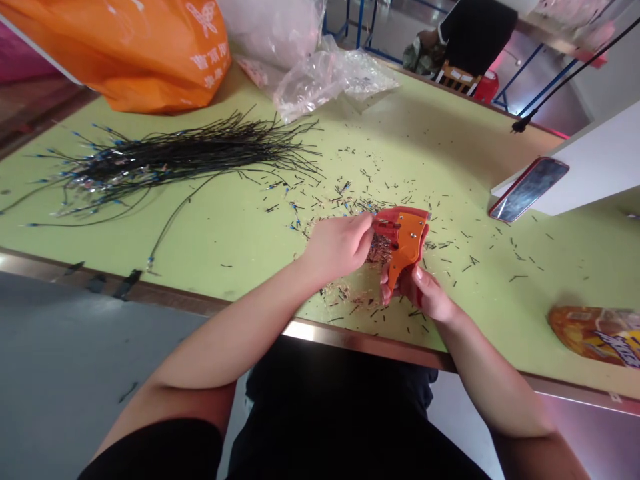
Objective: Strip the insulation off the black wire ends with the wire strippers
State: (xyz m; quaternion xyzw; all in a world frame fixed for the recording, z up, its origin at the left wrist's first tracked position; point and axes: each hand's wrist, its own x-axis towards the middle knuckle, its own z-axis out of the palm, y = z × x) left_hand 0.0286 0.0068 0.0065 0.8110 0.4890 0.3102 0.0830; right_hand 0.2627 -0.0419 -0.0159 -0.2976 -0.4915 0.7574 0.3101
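While the right hand (434,297) clamps the orange tool (411,241) right of centre, handles down-frame, the left hand (339,244), left beside its head, has fingers curled together, perhaps around something hidden.

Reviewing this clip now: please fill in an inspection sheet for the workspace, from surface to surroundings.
Surface: green tabletop, dark tape at the near edge.
Job's things: orange-red hand tool; bundle of black wires, many blue-tipped at the left end.
Clutter: copper-coloured scraps and dark snippets around the tool; orange bag, clear plastic, phone tilted against a white panel, amber container.
Grippers: none; right hand grips the tool's handles; left hand closed at its front, contents hidden.
Cables: black cord with plug, plugged into nothing seen.
Surroundings: seated person, dark top, beyond the table.
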